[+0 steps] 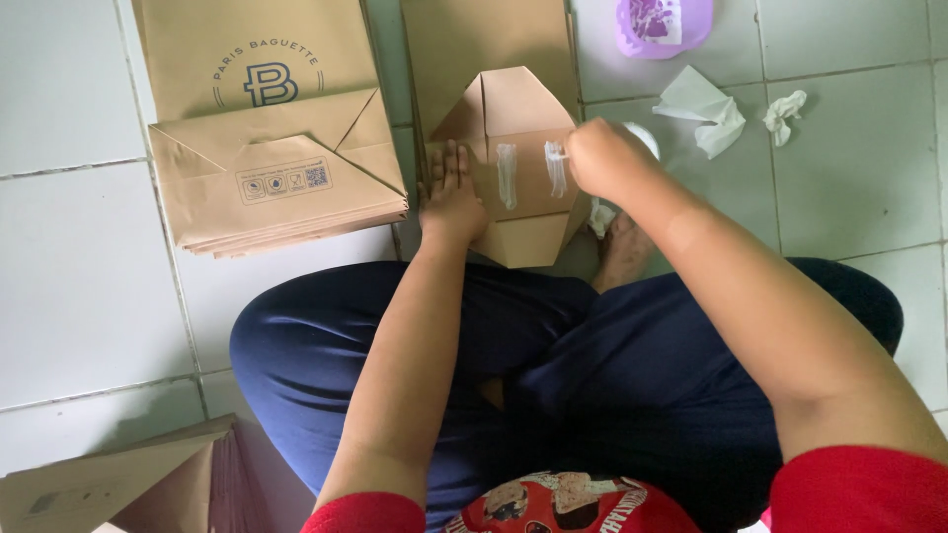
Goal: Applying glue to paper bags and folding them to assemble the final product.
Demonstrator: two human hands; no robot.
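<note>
Brown paper bag (513, 173), folded flat with its bottom flaps opened out, lies on the tiled floor (79, 286) in the upper middle of the frame, just ahead of the person's crossed legs in dark blue trousers (592, 365). Two white streaks of glue (530, 170) run down its middle flap. Upper left, a stack of finished bags (272, 148) sits well apart from it, with a dark printed logo on top. Lower left, another pile of flat brown bags (118, 484) pokes into the corner. Left hand (452, 197) lies flat on the bag's left flap, fingers stretched out and pressing the paper down. Right hand (604, 158) is curled over the right edge of the bag, fingers closed, touching the end of the second streak; what it grips I cannot tell. Upper right, a purple tub (665, 25) stands on the floor, and near it lie two crumpled white tissues (703, 107).
</note>
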